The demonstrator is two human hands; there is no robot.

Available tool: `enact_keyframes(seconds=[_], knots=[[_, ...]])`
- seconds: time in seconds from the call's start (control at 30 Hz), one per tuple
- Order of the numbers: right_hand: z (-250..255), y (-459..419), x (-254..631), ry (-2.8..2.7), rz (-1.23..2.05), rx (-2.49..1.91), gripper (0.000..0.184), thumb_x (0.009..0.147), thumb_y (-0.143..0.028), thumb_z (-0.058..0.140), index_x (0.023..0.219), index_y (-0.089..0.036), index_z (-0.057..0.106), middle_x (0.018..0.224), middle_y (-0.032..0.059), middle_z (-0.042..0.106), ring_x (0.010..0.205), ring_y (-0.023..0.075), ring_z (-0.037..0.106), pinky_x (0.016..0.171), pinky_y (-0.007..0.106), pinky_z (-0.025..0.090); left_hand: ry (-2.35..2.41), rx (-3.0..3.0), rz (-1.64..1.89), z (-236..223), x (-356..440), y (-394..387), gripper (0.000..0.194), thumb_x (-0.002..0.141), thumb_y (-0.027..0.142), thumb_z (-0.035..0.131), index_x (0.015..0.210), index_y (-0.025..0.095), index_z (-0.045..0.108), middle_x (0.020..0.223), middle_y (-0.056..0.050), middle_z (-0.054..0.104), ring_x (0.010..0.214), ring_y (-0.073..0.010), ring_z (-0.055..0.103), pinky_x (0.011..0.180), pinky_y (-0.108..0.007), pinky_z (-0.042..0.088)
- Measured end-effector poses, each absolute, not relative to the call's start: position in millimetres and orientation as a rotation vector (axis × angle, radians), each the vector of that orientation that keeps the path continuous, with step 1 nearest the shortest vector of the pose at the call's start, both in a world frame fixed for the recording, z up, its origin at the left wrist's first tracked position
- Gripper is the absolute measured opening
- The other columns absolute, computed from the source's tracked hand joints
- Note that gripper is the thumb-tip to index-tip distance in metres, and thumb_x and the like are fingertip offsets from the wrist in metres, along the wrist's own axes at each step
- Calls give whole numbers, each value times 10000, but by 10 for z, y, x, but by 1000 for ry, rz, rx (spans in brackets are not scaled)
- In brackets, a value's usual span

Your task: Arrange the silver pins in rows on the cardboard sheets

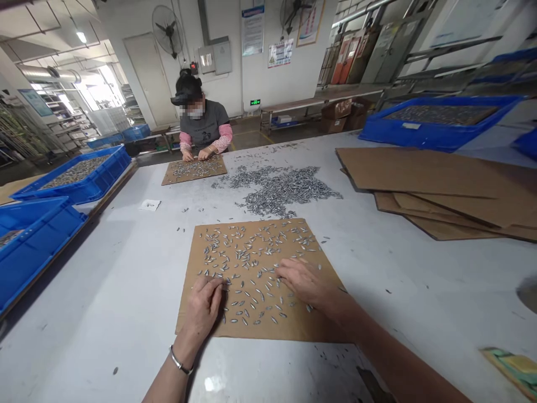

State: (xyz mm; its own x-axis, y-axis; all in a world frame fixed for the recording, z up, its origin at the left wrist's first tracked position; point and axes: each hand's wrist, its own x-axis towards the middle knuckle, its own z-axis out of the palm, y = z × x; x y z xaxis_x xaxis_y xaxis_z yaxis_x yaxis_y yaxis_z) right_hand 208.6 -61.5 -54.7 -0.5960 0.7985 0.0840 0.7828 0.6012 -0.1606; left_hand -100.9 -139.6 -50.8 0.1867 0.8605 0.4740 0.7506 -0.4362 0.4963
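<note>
A brown cardboard sheet [300,329] lies before me on the white table, scattered with small silvery spindle-shaped metal pieces [244,321]. My left hand [203,305] rests over the sheet's left side, its fingers curled together with tips down among the pieces. Over the right part of the sheet, my right hand [302,281] reaches in with fingertips pressed together close to several pieces. Whatever either hand pinches is hidden or too small to make out. Beyond the sheet's far edge spreads a large pile of the same pieces [285,189].
Across the table a person [203,126] handles pieces on another cardboard sheet [172,178]. Stacked cardboard [423,173] lies at right, near a filled blue crate [444,129]. More blue crates [37,235] line the left edge. A white paper scrap [150,205] lies left of the pile.
</note>
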Motion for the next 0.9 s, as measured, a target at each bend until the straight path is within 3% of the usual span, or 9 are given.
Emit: enact_keyframes(seconds=[0.23,0.5,0.67,0.9], knots=[[-531,-697,2110,-2758,229,-1311,237,951,-99,503,828,-219,667,942,54,701,894,209,612,789,336,379,1546,2293,1114,-535,-996,-1392,219,1059,235,496,1153,244,693,1019,-65,721,901,-187,712,806,-346,620],[-367,-705,2119,-2706,337,-1432,252,928,-112,511,707,-217,575,788,20,630,738,162,559,662,298,316,1496,2319,1184,-636,-983,-1371,212,1052,201,505,1150,240,689,1011,-60,726,911,-182,706,816,-340,613],[-231,-629,1905,-2649,338,-1568,296,991,-191,515,709,-205,605,820,30,649,706,150,558,635,299,295,1516,2300,1185,-627,-988,-1374,206,1052,209,507,1142,236,690,1011,-56,720,907,-178,707,808,-328,612],[-297,-607,1704,-2766,169,-1636,228,948,-146,511,800,-188,679,889,84,699,748,194,591,660,332,323,1502,2320,1182,-621,-981,-1384,209,1055,208,500,1149,243,683,1009,-52,720,917,-174,706,813,-330,614]])
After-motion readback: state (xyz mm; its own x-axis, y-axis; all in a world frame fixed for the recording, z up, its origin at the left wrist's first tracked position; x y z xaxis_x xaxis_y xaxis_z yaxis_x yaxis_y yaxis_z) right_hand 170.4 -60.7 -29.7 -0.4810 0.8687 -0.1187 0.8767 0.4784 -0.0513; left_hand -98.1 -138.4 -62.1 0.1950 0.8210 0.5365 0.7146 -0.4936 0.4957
